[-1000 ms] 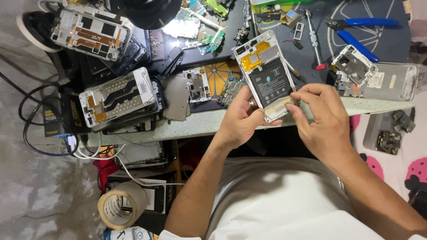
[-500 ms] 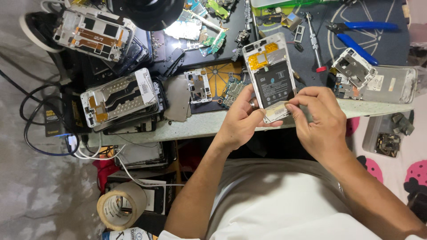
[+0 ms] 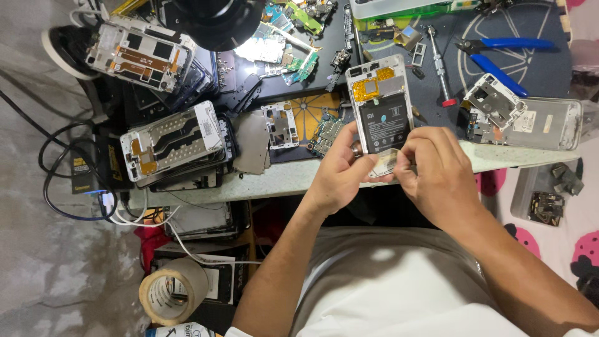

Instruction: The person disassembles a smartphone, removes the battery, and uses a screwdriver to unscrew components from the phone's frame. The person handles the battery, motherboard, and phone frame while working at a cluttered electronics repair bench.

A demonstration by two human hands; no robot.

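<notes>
I hold an opened phone (image 3: 380,106) with its back off, showing a black battery and a yellow flex patch, upright over the bench's front edge. My left hand (image 3: 340,168) grips its lower left side, a ring on one finger. My right hand (image 3: 433,171) pinches the phone's bottom end, where a pale strip shows between the fingers. The phone's lower part is hidden behind both hands.
Stacks of bare phone frames (image 3: 175,143) lie at the left, circuit boards (image 3: 287,50) under a black lamp head (image 3: 215,19). Blue-handled pliers (image 3: 499,56), a screwdriver (image 3: 440,68) and a silver phone shell (image 3: 530,118) lie at the right. A tape roll (image 3: 171,290) and cables (image 3: 68,181) sit below left.
The phone has tilted a little more upright and shifted slightly. My right fingers have closed in on its bottom end. The bench has not changed.
</notes>
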